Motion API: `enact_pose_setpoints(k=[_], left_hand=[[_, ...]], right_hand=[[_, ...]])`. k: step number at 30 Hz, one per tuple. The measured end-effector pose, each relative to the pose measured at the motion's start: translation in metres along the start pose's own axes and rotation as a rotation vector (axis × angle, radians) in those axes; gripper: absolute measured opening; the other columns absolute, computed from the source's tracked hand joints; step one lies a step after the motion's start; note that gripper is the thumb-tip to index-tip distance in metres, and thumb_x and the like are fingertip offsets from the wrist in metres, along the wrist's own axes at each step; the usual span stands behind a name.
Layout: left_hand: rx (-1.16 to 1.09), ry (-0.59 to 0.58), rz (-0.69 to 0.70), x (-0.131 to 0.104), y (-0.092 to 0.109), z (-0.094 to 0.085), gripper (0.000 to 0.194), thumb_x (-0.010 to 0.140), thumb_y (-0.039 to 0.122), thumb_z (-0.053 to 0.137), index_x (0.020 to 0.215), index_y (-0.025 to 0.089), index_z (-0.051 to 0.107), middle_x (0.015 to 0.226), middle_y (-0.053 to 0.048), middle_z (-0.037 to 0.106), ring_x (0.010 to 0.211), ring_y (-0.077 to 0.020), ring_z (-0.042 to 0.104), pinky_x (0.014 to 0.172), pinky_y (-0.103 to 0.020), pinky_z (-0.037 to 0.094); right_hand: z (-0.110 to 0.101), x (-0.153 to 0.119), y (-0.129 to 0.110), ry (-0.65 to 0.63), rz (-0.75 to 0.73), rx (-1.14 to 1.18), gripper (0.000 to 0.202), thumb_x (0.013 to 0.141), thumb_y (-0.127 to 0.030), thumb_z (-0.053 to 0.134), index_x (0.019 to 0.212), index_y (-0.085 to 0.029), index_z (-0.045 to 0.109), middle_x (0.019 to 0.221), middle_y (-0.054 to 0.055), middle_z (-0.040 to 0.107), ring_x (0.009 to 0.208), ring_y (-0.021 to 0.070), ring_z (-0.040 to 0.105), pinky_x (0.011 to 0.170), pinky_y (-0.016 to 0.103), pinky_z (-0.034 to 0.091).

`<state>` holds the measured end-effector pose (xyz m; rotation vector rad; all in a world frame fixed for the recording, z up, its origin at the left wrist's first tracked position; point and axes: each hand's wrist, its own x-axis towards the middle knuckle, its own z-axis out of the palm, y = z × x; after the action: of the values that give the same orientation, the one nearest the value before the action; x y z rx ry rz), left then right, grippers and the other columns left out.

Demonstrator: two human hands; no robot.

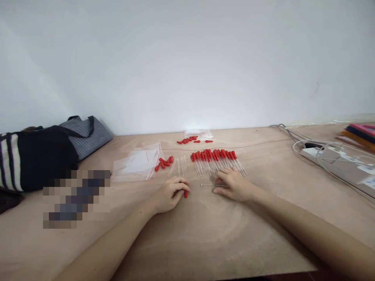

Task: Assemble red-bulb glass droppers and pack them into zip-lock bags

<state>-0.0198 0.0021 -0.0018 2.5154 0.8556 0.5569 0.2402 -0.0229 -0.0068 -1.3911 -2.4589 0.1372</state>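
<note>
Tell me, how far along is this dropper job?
Done: a row of capped droppers lies on the table. In hand: the left hand holds a red cap; the right hand touches a bare tube. Left: bare tubes, loose caps and more caps by the wall.

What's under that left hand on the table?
A red cap pokes out below the left hand's fingertips, resting on the table. The curled fingers cover the rest, so anything more beneath cannot be seen.
</note>
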Motion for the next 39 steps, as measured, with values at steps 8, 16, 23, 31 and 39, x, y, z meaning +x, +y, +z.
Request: enact_pose_setpoints(k=[8, 16, 23, 31, 39], left_hand=[[-0.031, -0.011, -0.035, 0.003, 0.003, -0.001, 0.011, 0.077, 0.017, 0.048, 0.079, 0.019, 0.058, 0.087, -0.004, 0.059, 0.083, -0.0167, 0.053, 0.077, -0.032, 0.042], [-0.181, 0.140, -0.211, 0.007, 0.007, 0.019, 0.014, 0.079, 0.018, 0.046, 0.090, 0.019, 0.055, 0.083, -0.002, 0.062, 0.076, -0.0144, 0.056, 0.071, -0.028, 0.044], [-0.198, 0.130, -0.208, 0.008, 0.011, 0.020, 0.016, 0.080, 0.021, 0.045, 0.086, 0.019, 0.060, 0.082, -0.001, 0.064, 0.078, -0.0152, 0.057, 0.072, -0.027, 0.044], [-0.241, 0.204, -0.257, 0.006, 0.009, 0.030, 0.017, 0.079, 0.029, 0.048, 0.083, 0.017, 0.059, 0.072, -0.001, 0.060, 0.064, -0.0131, 0.053, 0.060, -0.024, 0.042], [-0.121, 0.191, -0.243, 0.004, 0.008, 0.035, 0.016, 0.079, 0.029, 0.047, 0.077, 0.018, 0.058, 0.069, 0.001, 0.057, 0.062, -0.0120, 0.050, 0.059, -0.024, 0.039]], right_hand=[[0.020, 0.009, -0.015, 0.102, 0.074, -0.006, 0.014, 0.083, -0.028, 0.043, 0.076, -0.018, 0.050, 0.082, 0.004, 0.058, 0.082, 0.0186, 0.048, 0.072, 0.033, 0.024], [0.027, 0.003, -0.034, 0.221, 0.006, 0.168, 0.011, 0.085, -0.020, 0.038, 0.077, -0.018, 0.046, 0.075, 0.000, 0.060, 0.071, 0.0122, 0.052, 0.081, 0.033, 0.021], [0.031, 0.005, -0.035, 0.259, 0.018, 0.270, 0.011, 0.085, -0.020, 0.037, 0.079, -0.018, 0.046, 0.074, -0.002, 0.059, 0.064, 0.0094, 0.051, 0.082, 0.032, 0.021], [0.033, 0.004, -0.038, 0.282, -0.028, 0.234, 0.017, 0.086, -0.019, 0.036, 0.081, -0.018, 0.052, 0.073, -0.001, 0.059, 0.064, 0.0098, 0.048, 0.072, 0.028, 0.023], [0.030, 0.006, -0.036, 0.349, -0.169, 0.150, 0.018, 0.084, -0.016, 0.039, 0.079, -0.017, 0.057, 0.069, -0.001, 0.060, 0.059, 0.0095, 0.045, 0.069, 0.030, 0.019]])
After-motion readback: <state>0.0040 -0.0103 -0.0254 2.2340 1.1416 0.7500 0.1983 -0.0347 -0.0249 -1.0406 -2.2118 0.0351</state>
